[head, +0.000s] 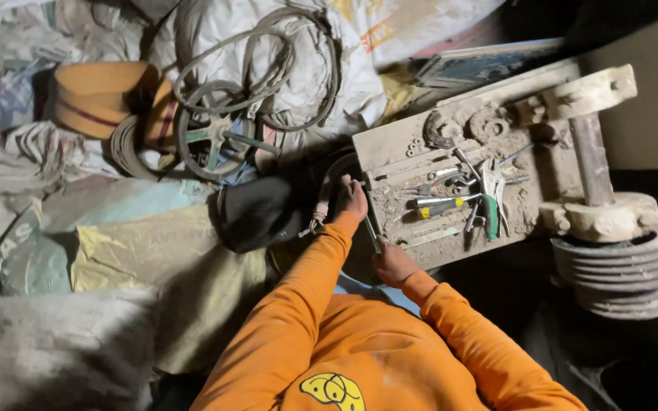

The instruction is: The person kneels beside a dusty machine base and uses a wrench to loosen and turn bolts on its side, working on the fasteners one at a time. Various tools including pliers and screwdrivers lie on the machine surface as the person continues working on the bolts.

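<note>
Wrench work at the edge of a dusty machine plate.
Right hand [394, 261] closes its grip on a long metal wrench [372, 232] reaching up to the plate's [390, 152] left edge, where the left hand [355, 196] pinches a small fitting, seemingly to steady it. Pliers [491, 199] and a yellow-handled screwdriver [439, 207] lie on the plate within reach; a grooved pulley [618, 274] sits right.

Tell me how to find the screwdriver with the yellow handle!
Look at the dusty flat plate on the machine, in front of the person in orange sleeves. A heap of tools lies on it. The screwdriver lies at the heap's left edge, the only tool with a yellow-and-black handle; the pliers beside it have green grips.
</note>
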